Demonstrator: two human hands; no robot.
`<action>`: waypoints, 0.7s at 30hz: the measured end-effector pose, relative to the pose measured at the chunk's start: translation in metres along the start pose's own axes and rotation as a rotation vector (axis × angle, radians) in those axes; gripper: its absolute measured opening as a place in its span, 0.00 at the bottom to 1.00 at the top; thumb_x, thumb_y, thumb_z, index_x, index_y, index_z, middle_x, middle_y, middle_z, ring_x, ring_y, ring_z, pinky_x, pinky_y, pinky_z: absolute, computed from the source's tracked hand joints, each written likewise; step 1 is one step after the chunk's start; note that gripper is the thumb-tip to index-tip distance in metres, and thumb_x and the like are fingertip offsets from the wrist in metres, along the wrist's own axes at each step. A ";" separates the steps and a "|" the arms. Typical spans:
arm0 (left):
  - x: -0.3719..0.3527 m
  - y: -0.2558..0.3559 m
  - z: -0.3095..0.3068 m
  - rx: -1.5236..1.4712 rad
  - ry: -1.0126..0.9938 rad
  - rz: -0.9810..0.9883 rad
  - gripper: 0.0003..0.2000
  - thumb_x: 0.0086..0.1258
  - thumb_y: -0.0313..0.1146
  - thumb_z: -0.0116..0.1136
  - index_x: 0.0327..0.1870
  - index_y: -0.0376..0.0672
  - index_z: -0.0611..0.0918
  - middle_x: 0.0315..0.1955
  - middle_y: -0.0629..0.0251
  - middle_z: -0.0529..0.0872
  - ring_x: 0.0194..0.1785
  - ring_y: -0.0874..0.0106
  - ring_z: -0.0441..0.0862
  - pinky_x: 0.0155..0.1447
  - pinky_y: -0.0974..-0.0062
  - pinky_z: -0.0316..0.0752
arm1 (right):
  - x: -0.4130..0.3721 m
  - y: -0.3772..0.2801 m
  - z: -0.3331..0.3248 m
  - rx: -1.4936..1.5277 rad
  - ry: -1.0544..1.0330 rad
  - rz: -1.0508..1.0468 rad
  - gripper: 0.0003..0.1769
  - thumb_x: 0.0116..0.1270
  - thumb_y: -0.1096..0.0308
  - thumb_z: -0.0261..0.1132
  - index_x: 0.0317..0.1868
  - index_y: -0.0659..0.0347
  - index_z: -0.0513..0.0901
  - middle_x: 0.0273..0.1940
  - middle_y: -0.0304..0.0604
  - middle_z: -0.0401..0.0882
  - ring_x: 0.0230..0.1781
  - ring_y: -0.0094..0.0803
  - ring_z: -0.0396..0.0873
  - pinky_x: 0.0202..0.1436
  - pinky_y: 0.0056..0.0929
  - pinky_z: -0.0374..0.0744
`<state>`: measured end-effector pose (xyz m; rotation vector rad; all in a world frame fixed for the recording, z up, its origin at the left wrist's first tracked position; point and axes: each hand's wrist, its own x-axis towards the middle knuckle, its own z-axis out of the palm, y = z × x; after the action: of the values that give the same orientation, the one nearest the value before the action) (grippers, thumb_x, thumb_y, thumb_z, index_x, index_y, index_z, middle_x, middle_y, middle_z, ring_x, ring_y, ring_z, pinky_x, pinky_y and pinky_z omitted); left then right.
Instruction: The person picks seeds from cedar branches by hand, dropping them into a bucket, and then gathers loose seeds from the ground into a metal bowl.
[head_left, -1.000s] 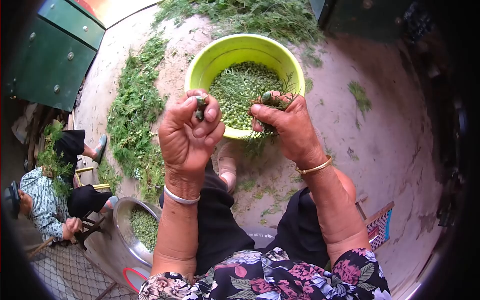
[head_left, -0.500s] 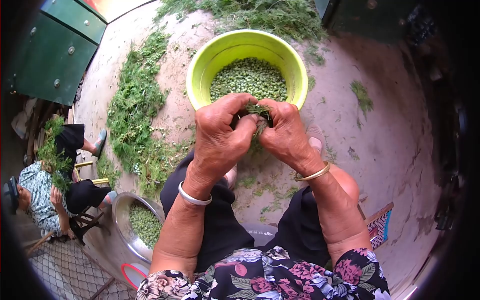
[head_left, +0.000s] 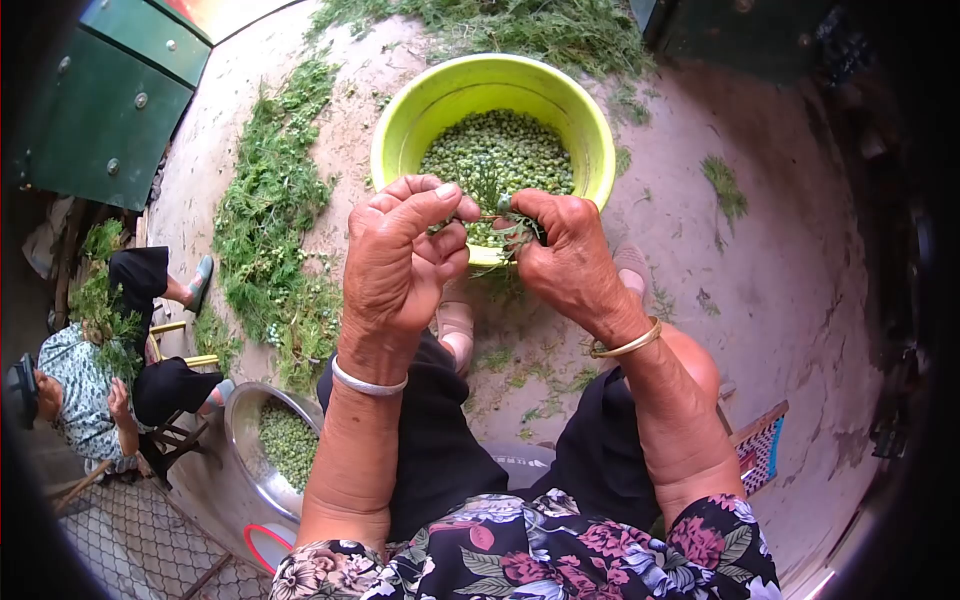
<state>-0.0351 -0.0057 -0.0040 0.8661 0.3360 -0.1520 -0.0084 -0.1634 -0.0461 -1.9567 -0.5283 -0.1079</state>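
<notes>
My right hand pinches a green conifer sprig with feathery leaves and a pale berry-like cone, above the near rim of a yellow-green basin. To its left, my left hand is turned partly palm up, its fingers curled and the thumb pressed towards the index finger. What it pinches, if anything, is too small to make out. Many small round green cones fill the bottom of the basin.
Cut green branches lie along the floor at left, with more behind the basin. At lower left stands a metal bowl of green cones. Another person sits at far left with a branch. A green cabinet stands upper left.
My left hand has come away from the sprig, moving left and turning its palm upward. The right hand stays nearly in place, still pinching the sprig.
</notes>
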 end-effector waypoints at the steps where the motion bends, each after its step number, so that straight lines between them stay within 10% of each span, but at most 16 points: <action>1: -0.002 0.001 0.001 -0.001 0.000 -0.001 0.05 0.61 0.21 0.57 0.37 0.37 0.76 0.25 0.64 0.80 0.21 0.84 0.70 0.21 0.87 0.63 | 0.000 0.000 0.000 0.005 -0.004 0.014 0.02 0.48 0.80 0.55 0.24 0.69 0.72 0.22 0.60 0.73 0.27 0.57 0.75 0.31 0.45 0.72; 5: -0.007 -0.007 0.008 0.383 -0.080 0.125 0.02 0.58 0.23 0.62 0.30 0.36 0.81 0.20 0.66 0.80 0.20 0.83 0.72 0.23 0.85 0.66 | 0.000 -0.003 -0.001 -0.016 -0.011 0.035 0.02 0.48 0.80 0.55 0.25 0.69 0.74 0.22 0.60 0.73 0.28 0.57 0.76 0.31 0.46 0.73; 8: 0.002 -0.027 0.005 1.136 -0.010 0.792 0.09 0.54 0.21 0.60 0.36 0.33 0.82 0.23 0.58 0.82 0.25 0.72 0.81 0.32 0.75 0.75 | -0.002 0.005 0.005 0.010 0.001 -0.001 0.03 0.48 0.79 0.56 0.26 0.68 0.74 0.23 0.60 0.74 0.28 0.56 0.76 0.32 0.47 0.73; 15: 0.004 -0.026 0.003 1.272 0.004 0.683 0.06 0.53 0.20 0.58 0.33 0.32 0.79 0.23 0.53 0.82 0.28 0.67 0.82 0.33 0.71 0.75 | -0.004 0.007 0.004 -0.143 -0.066 -0.115 0.03 0.48 0.79 0.57 0.26 0.67 0.75 0.23 0.59 0.76 0.30 0.54 0.77 0.33 0.46 0.74; 21: -0.004 -0.013 0.011 0.636 0.056 0.270 0.06 0.60 0.21 0.57 0.38 0.33 0.77 0.26 0.57 0.83 0.24 0.77 0.79 0.25 0.81 0.72 | 0.000 0.000 -0.001 0.185 -0.061 -0.058 0.09 0.47 0.81 0.57 0.31 0.67 0.79 0.26 0.55 0.78 0.29 0.50 0.78 0.33 0.39 0.75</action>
<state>-0.0392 -0.0226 -0.0049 1.5373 0.2190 0.0220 -0.0078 -0.1642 -0.0457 -1.7695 -0.6135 -0.0351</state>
